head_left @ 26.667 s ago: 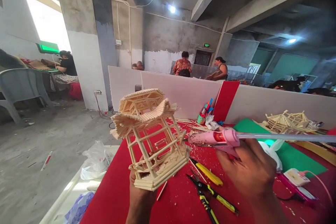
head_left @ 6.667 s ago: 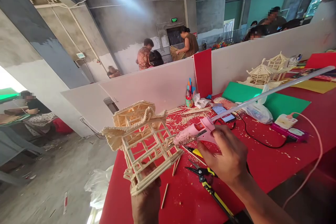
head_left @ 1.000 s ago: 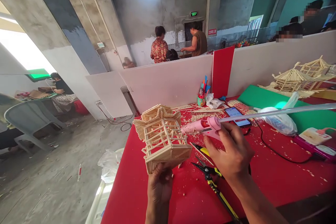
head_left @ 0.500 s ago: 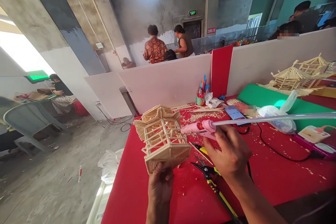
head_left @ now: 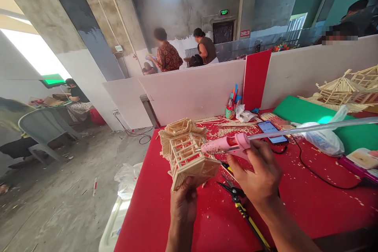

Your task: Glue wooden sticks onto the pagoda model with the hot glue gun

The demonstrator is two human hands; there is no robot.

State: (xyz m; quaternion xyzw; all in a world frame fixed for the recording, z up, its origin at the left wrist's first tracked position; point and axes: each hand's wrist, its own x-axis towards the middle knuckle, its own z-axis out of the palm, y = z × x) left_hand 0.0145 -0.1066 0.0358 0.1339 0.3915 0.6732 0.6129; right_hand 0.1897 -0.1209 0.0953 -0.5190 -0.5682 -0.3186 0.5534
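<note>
The stick pavilion (head_left: pixel 190 167) tilts over the worktop (head_left: pixel 307 210), its base clamped in the left hand (head_left: pixel 184 200). Right of the pavilion, the right hand (head_left: pixel 261 171) grips a pink glue gun (head_left: pixel 223 144), nozzle at the posts; farther right lies a phone (head_left: pixel 268 129).

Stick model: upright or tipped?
Tipped. In the left hand, the stick model shows its underside even from above, and its roof leans away.

A pale wooden-stick pavilion model (head_left: pixel 191 171) with flared, tiered roofs is leaning in the left hand (head_left: pixel 183 202), underside showing; a speckled pink glue gun (head_left: pixel 226 145) in the right hand (head_left: pixel 261 171) is pointing its nozzle at the open frame.
</note>
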